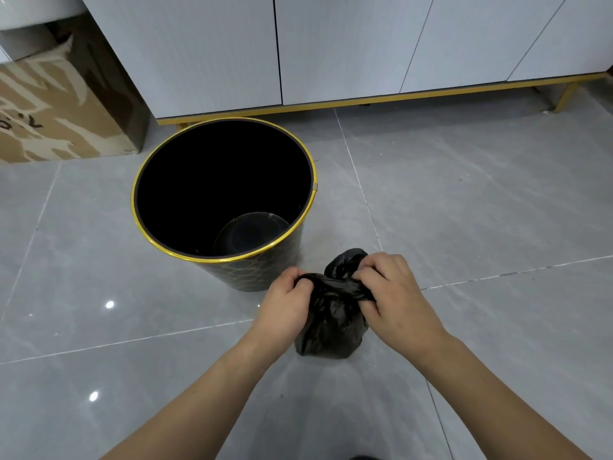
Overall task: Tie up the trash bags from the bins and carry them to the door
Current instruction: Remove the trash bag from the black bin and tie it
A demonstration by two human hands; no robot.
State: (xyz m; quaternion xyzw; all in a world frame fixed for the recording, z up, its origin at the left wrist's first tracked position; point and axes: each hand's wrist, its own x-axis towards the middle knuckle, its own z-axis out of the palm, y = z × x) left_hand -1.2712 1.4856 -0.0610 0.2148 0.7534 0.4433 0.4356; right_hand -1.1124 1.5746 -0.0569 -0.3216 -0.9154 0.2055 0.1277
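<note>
Both hands' fingers clenched on trash bag (328,323) neck — black, crinkled, small, bulging.

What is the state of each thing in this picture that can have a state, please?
Small black plastic trash bag: out of the bin, standing on the floor, neck gathered and being tied.
Round black bin with gold rim: upright, no liner, nothing inside.
Left hand: closed on the bag's neck.
Right hand: closed on the bag's neck.
White cabinet doors: shut.
Brown cardboard box: top out of view, cannot tell.
</note>
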